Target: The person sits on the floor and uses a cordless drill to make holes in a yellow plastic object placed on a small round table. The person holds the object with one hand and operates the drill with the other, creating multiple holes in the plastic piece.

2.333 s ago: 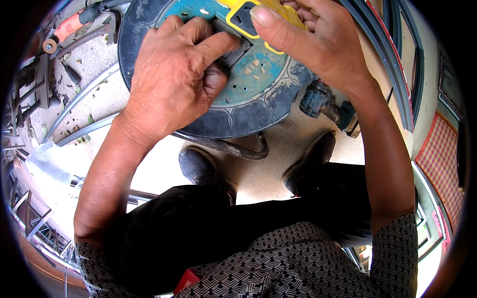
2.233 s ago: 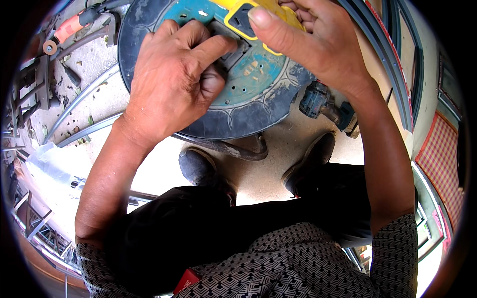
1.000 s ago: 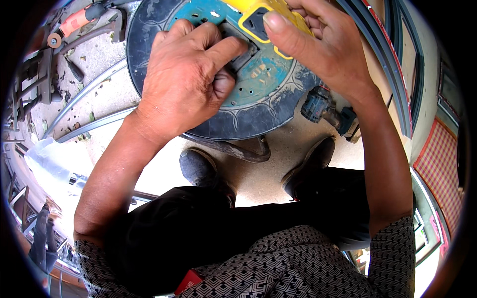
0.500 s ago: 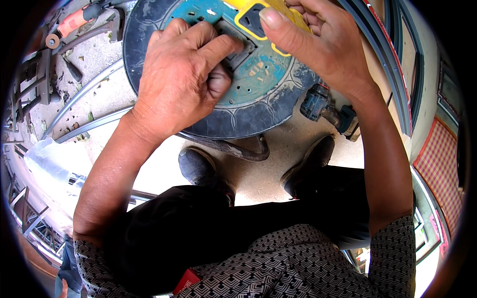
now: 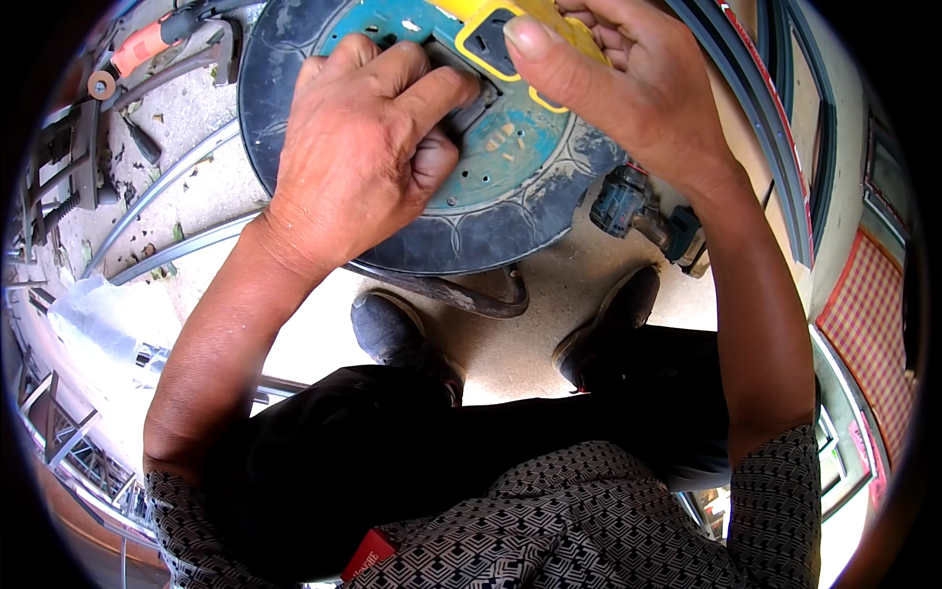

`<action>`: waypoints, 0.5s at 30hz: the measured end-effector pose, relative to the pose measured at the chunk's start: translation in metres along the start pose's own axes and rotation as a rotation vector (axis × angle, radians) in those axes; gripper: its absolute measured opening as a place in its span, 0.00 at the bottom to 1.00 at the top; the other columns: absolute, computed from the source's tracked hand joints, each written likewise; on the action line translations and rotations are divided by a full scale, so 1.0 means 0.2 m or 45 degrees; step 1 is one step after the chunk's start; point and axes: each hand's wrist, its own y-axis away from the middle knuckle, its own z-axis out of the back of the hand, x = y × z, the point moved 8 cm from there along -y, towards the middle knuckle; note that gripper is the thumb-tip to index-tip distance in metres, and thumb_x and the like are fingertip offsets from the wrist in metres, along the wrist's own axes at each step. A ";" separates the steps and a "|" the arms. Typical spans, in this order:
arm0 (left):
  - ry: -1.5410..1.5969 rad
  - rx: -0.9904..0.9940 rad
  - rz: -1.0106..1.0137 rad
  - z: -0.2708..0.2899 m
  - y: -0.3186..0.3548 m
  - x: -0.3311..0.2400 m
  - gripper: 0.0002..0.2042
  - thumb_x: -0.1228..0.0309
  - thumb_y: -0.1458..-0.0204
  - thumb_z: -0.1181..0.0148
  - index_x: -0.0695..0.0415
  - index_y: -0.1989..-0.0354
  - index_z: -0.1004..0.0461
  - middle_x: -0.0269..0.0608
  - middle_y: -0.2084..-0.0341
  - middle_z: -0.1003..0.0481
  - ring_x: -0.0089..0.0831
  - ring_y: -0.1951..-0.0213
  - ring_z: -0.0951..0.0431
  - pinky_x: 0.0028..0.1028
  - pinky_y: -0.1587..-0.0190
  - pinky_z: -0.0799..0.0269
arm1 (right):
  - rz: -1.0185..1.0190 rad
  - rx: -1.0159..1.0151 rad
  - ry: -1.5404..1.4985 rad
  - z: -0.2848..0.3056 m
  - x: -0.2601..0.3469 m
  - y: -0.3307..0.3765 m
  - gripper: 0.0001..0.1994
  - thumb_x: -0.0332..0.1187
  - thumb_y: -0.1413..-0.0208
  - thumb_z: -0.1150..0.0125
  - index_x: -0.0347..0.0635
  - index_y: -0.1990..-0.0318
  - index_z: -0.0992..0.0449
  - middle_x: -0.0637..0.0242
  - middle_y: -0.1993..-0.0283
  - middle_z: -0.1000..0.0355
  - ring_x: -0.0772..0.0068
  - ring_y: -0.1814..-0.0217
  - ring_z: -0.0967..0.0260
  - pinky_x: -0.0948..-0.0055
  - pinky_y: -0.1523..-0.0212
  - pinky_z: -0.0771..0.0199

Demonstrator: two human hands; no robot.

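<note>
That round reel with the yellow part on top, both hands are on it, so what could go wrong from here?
The left hand presses a dark piece against the reel's teal face while the right hand grips the yellow block; a slip could pinch fingers. The reel may tip, since it rests on a thin curved stand. The cordless drill beside the shoe could trip a step.

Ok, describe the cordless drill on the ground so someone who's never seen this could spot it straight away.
Start at the big round dark cable reel with the teal centre that both hands work on. Just off its lower right rim, under the right hand, the drill lies on the concrete. It is the only teal-and-black power tool beside the black shoes.
</note>
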 end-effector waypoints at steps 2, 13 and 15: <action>0.003 -0.020 -0.015 0.00 0.00 0.00 0.17 0.81 0.54 0.34 0.50 0.55 0.19 0.34 0.63 0.25 0.42 0.62 0.30 0.39 0.55 0.34 | -0.007 0.000 -0.002 0.00 0.00 0.00 0.26 0.48 0.37 0.21 0.30 0.49 0.21 0.71 0.63 0.24 0.86 0.64 0.31 0.82 0.65 0.30; 0.045 -0.056 0.004 0.01 0.01 0.02 0.13 0.79 0.46 0.34 0.51 0.54 0.19 0.36 0.64 0.26 0.41 0.61 0.29 0.38 0.54 0.32 | 0.010 -0.009 0.009 0.00 0.00 -0.01 0.27 0.48 0.38 0.21 0.30 0.48 0.21 0.67 0.61 0.21 0.83 0.63 0.28 0.79 0.64 0.27; 0.067 -0.050 -0.022 0.02 0.01 0.02 0.13 0.79 0.45 0.34 0.52 0.52 0.18 0.35 0.64 0.26 0.40 0.61 0.29 0.37 0.53 0.32 | 0.016 -0.010 0.074 -0.01 0.04 0.00 0.27 0.48 0.38 0.21 0.30 0.49 0.21 0.67 0.61 0.21 0.83 0.62 0.27 0.79 0.63 0.27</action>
